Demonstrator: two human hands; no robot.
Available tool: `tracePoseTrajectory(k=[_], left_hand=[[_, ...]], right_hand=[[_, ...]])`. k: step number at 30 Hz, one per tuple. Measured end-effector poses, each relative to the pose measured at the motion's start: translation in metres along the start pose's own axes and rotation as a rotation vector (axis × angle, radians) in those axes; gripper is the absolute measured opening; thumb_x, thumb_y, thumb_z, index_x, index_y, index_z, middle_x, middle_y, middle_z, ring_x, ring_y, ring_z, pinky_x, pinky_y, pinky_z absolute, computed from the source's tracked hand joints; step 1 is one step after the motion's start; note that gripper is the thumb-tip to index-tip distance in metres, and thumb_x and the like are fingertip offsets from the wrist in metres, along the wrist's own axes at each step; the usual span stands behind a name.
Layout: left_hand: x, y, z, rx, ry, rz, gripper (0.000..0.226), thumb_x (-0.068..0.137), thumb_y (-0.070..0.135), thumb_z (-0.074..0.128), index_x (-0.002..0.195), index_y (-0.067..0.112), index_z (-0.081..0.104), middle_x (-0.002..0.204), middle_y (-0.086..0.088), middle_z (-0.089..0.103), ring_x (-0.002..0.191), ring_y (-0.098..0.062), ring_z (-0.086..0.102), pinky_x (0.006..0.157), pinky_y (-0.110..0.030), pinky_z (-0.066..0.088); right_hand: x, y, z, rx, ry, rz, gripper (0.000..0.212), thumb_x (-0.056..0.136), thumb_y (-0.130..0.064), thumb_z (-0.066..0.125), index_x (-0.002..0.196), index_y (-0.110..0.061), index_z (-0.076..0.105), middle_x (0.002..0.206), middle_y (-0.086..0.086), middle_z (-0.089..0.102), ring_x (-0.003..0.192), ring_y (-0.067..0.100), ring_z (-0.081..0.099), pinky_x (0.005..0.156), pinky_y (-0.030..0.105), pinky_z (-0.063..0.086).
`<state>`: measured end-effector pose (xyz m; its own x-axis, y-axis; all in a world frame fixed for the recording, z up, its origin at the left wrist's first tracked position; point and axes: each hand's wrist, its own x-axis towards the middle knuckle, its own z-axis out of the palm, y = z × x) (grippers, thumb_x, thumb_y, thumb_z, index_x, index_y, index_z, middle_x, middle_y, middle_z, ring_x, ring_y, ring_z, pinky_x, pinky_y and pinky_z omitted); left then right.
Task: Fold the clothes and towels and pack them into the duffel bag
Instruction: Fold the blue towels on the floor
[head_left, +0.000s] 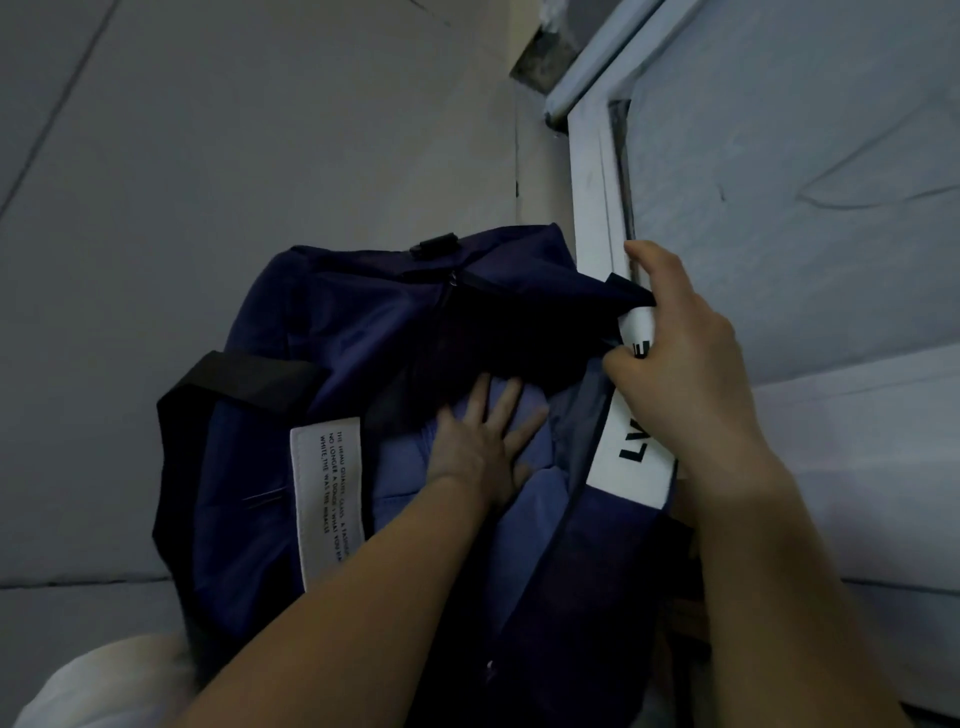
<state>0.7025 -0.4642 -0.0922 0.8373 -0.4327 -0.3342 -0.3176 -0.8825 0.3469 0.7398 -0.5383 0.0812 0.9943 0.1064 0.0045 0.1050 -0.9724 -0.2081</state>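
A navy duffel bag (332, 332) with black straps lies on the floor, its top opening spread wide. Inside it rests a folded light-blue garment (524, 499). My left hand (483, 441) lies flat on that garment with fingers spread, pressing it down into the bag. My right hand (675, 353) grips the bag's right rim at a white band (628, 467) printed with black letters and holds the opening apart. A white label (324, 493) with small text is sewn on the bag's left side.
The bag sits on grey floor tiles (208, 156), close against a white door frame (592, 208) and a pale door (805, 182) on the right. A white cloth (98, 686) shows at the lower left corner.
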Motion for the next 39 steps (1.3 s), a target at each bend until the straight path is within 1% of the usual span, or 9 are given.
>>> tracePoseTrajectory(k=[10, 17, 21, 25, 30, 31, 33, 35, 39], left_hand=[[-0.053, -0.011, 0.016, -0.114, 0.158, 0.014, 0.069, 0.082, 0.063, -0.016, 0.148, 0.041, -0.013, 0.157, 0.001, -0.026, 0.144, -0.036, -0.014, 0.110, -0.060, 0.005], [-0.057, -0.014, 0.013, -0.106, 0.099, -0.025, 0.070, 0.088, 0.073, 0.007, 0.148, 0.042, -0.012, 0.157, -0.002, -0.025, 0.143, -0.037, -0.006, 0.110, -0.058, 0.005], [-0.077, -0.012, 0.022, -0.151, 0.259, -0.109, 0.071, 0.088, 0.071, 0.013, 0.151, 0.038, 0.021, 0.160, -0.014, 0.008, 0.139, -0.041, 0.016, 0.110, -0.058, 0.006], [-0.074, -0.013, 0.021, -0.094, 0.028, -0.139, 0.072, 0.087, 0.074, 0.004, 0.144, 0.040, -0.025, 0.155, -0.009, -0.030, 0.143, -0.040, -0.013, 0.112, -0.056, -0.010], [-0.088, -0.018, 0.004, -0.122, 0.065, -0.079, 0.068, 0.094, 0.065, 0.017, 0.152, 0.035, 0.000, 0.160, -0.011, -0.010, 0.146, -0.039, -0.001, 0.116, -0.055, 0.004], [-0.099, -0.021, -0.001, -0.132, 0.138, -0.032, 0.062, 0.095, 0.056, 0.026, 0.151, 0.030, 0.021, 0.159, -0.015, 0.014, 0.142, -0.039, 0.023, 0.113, -0.054, 0.022], [-0.125, -0.029, -0.006, -0.161, 0.311, 0.046, 0.050, 0.085, 0.040, 0.037, 0.123, 0.019, 0.062, 0.116, -0.013, 0.065, 0.094, -0.034, 0.067, 0.073, -0.042, 0.054], [-0.152, -0.041, -0.021, -0.105, 0.355, 0.028, 0.029, 0.079, 0.035, 0.047, 0.081, 0.020, 0.071, 0.069, -0.002, 0.066, 0.053, -0.024, 0.063, 0.040, -0.028, 0.041], [-0.202, -0.063, -0.065, 0.078, 0.318, 0.007, 0.033, 0.055, 0.018, 0.085, 0.054, 0.019, 0.052, 0.049, 0.002, 0.053, 0.034, -0.022, 0.048, 0.040, -0.017, 0.011]], right_hand=[[0.002, 0.001, 0.003, -0.009, 0.009, -0.023, 0.075, 0.083, -0.004, 0.058, 0.145, -0.035, 0.030, 0.114, -0.003, 0.053, 0.091, 0.014, 0.048, 0.073, 0.024, 0.036], [-0.010, -0.002, 0.001, 0.016, 0.035, 0.002, 0.072, 0.084, -0.004, 0.057, 0.145, -0.034, 0.031, 0.105, -0.007, 0.048, 0.087, 0.013, 0.046, 0.073, 0.022, 0.033], [-0.012, -0.003, 0.004, 0.016, 0.046, 0.013, 0.072, 0.084, -0.003, 0.056, 0.145, -0.033, 0.031, 0.103, -0.006, 0.047, 0.086, 0.013, 0.045, 0.073, 0.023, 0.033], [-0.009, -0.008, 0.007, -0.029, 0.030, 0.004, 0.073, 0.083, -0.001, 0.055, 0.145, -0.031, 0.031, 0.104, -0.004, 0.048, 0.086, 0.014, 0.044, 0.074, 0.025, 0.033], [-0.027, -0.014, 0.013, -0.037, -0.040, 0.021, 0.076, 0.086, -0.016, 0.063, 0.149, -0.032, 0.022, 0.129, 0.006, 0.047, 0.104, 0.026, 0.053, 0.077, 0.032, 0.040], [-0.036, -0.014, 0.015, -0.019, -0.039, 0.033, 0.079, 0.086, -0.021, 0.066, 0.149, -0.032, 0.020, 0.134, 0.005, 0.042, 0.108, 0.026, 0.052, 0.079, 0.034, 0.043], [-0.056, -0.018, 0.020, 0.045, 0.009, 0.056, 0.085, 0.084, -0.026, 0.069, 0.151, -0.031, 0.015, 0.143, 0.004, 0.033, 0.117, 0.025, 0.048, 0.085, 0.039, 0.048], [-0.075, -0.022, 0.017, 0.108, 0.103, 0.127, 0.088, 0.085, -0.024, 0.069, 0.152, -0.027, 0.013, 0.150, 0.006, 0.028, 0.128, 0.027, 0.041, 0.096, 0.045, 0.045], [-0.104, -0.038, -0.005, 0.136, 0.267, 0.207, 0.079, 0.086, -0.022, 0.067, 0.150, -0.020, 0.022, 0.147, 0.010, 0.034, 0.129, 0.030, 0.040, 0.101, 0.046, 0.040]])
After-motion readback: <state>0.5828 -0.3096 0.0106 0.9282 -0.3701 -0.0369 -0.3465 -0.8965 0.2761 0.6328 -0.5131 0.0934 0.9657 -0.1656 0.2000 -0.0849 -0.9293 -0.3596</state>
